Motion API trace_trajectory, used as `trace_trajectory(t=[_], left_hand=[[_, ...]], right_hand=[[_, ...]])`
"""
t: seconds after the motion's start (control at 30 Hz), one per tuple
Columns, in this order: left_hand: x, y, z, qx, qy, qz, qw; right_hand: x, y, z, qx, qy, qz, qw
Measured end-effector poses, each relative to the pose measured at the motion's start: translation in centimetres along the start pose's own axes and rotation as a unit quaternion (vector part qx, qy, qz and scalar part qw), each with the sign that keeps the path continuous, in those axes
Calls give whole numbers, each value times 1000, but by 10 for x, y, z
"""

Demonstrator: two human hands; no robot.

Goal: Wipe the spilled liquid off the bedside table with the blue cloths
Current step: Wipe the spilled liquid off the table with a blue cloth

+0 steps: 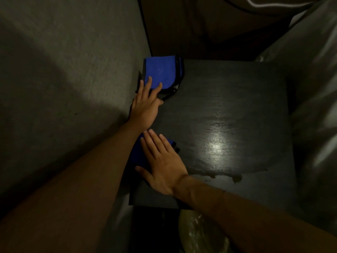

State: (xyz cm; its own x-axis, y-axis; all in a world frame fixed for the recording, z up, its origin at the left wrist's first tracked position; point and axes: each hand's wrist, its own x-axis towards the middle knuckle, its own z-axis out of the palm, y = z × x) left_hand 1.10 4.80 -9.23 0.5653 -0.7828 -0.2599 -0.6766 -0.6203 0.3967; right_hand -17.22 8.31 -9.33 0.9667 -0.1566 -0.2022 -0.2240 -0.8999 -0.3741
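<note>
A dark wooden bedside table (242,79) fills the middle of the head view. Spilled liquid (217,148) shines across its centre, with a ragged edge and a few drops near the front. One folded blue cloth with black trim (160,70) lies at the table's far left corner. My left hand (145,106) rests flat there, fingertips on the cloth's near edge and thumb by the black hem. A second blue cloth (135,154) lies at the left edge nearer me, mostly covered by my right hand (162,167), which is pressed flat on it with fingers spread.
A grey upholstered surface (63,79) runs along the table's left side. Shiny grey padding (313,92) borders the right. A crumpled clear plastic bag (197,232) sits below the table's front edge. Behind the table is a dark brown gap.
</note>
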Motion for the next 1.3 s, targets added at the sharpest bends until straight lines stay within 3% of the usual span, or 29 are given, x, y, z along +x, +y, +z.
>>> trace_trajectory(t=[0.3, 0.43, 0.57, 0.63, 0.7, 0.77, 0.87, 0.93, 1.1, 1.3], left_hand=[[1, -3, -1, 10, -9, 7, 1000], [0, -1, -2, 22, -10, 8, 1000], [-1, -3, -2, 24, -6, 22, 999], [-1, -2, -2, 32, -8, 22, 999], [-2, 1, -4, 26, -5, 12, 1000], [-1, 2, -3, 35, -2, 15, 999], [2, -3, 2, 78, 0, 32, 996], [3, -7, 4, 89, -3, 41, 995], [4, -7, 5, 90, 2, 40, 995], [3, -5, 6, 82, 12, 23, 996]], right_hand=[[5, 23, 1, -57, -22, -263, 963], [8, 35, -2, -81, -28, -325, 942], [-2, 18, -6, -10, 35, -263, 964], [-10, -8, 1, 43, 104, -129, 985], [-11, -42, 6, 39, 118, 39, 991], [-2, -72, 16, 38, 96, 172, 980], [16, -90, 32, 64, 91, 277, 954], [17, -88, 43, 43, 109, 280, 953], [-6, -59, 39, 21, 91, 123, 988], [-25, -29, 29, -39, 26, -1, 999]])
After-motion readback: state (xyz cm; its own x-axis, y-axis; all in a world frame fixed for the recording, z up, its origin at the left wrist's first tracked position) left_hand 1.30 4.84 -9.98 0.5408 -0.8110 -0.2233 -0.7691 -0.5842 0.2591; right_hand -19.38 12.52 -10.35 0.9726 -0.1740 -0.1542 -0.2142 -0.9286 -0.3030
